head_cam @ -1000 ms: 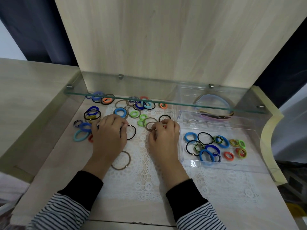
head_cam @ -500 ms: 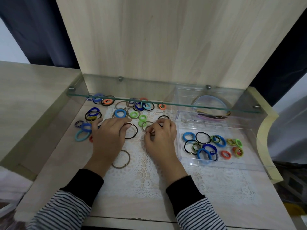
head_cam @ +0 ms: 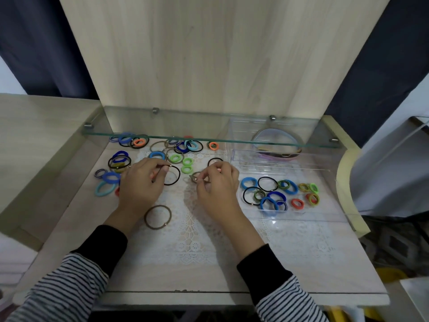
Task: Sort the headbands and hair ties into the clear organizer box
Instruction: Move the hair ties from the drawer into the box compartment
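- Left hand [head_cam: 141,184]: fingers curled, thumb and forefinger pinching the thin black hair tie [head_cam: 178,176] near its gold bead. The tie sits over the lace mat [head_cam: 185,240], well left of the box.
- Right hand [head_cam: 218,182]: fingertips closed in a narrow pinch on a small taupe hair tie [head_cam: 195,178]. We cannot tell if it is lifted or just touching the mat.
- Just in front of the left hand, a brown tie [head_cam: 157,217] lies flat on the mat, untouched.
- Beyond and left of both hands is the loose pile [head_cam: 111,177]: blue, green, orange and black ties, spread back under the glass shelf [head_cam: 209,138].
- The clear organizer box [head_cam: 325,205] is to the right.
  - The front compartment holds a batch of sorted ties [head_cam: 295,188].
  - The back compartment holds the headbands [head_cam: 278,155], partly seen through the glass.
- Our read on progress:
  - Headbands look done; we see none outside the box.
  - Hair ties are roughly a third in.
  - The bigger share is unsorted on the desk: the pile, the brown tie and the two in hand.
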{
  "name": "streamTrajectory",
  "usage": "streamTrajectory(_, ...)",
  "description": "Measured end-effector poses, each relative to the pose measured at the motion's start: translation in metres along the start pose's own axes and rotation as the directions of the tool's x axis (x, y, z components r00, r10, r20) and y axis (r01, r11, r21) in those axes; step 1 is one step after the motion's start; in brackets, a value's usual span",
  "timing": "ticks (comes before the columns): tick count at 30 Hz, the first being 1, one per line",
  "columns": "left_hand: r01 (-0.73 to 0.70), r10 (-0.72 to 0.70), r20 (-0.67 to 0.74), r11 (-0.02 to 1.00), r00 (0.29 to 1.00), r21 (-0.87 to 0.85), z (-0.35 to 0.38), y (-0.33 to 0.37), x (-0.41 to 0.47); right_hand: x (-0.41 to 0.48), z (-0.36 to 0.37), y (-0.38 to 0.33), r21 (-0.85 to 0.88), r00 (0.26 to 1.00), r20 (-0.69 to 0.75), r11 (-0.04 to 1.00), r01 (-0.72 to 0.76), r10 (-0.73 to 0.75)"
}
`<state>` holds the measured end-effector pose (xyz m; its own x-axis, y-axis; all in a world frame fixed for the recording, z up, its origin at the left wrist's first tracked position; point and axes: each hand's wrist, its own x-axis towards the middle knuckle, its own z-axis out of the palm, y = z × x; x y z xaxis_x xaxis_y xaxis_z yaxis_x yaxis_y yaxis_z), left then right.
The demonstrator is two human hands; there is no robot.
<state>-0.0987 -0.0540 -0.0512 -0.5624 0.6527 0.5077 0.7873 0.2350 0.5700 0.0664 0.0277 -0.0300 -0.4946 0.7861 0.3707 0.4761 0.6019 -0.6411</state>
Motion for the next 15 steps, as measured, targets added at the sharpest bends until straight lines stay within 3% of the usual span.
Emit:
streamTrajectory(3, 0.019, -0.021, -0.041, 0.999, 0.999, -0.050, -0.004, 0.021, 0.005, -0.001, -0.025, -0.001, 0.053, 1.000, 0.016, 0.999, -0.010, 0.010)
streamTrajectory(7, -0.108, 0.109, -0.003, 0.989, 0.994, -0.102, -0.001, 0.066, 0.007, -0.001, -0.069, 0.015, 0.073, 0.998, -0.053, 0.997, -0.034, 0.038)
streamTrajectory(11, -0.219, 0.232, 0.067, 0.963, 0.970, -0.158, 0.020, 0.107, -0.005, -0.002, -0.109, 0.060, -0.155, 0.972, -0.220, 0.981, -0.114, 0.078)
streamTrajectory(13, -0.261, 0.282, 0.113, 0.950, 0.953, -0.172, 0.037, 0.124, -0.013, -0.008, -0.128, 0.084, -0.326, 0.948, -0.301, 0.924, -0.201, 0.100)
streamTrajectory(15, -0.275, 0.301, 0.173, 0.948, 0.938, -0.158, 0.055, 0.138, -0.018, -0.018, -0.143, 0.103, -0.388, 0.911, -0.375, 0.863, -0.323, 0.172)
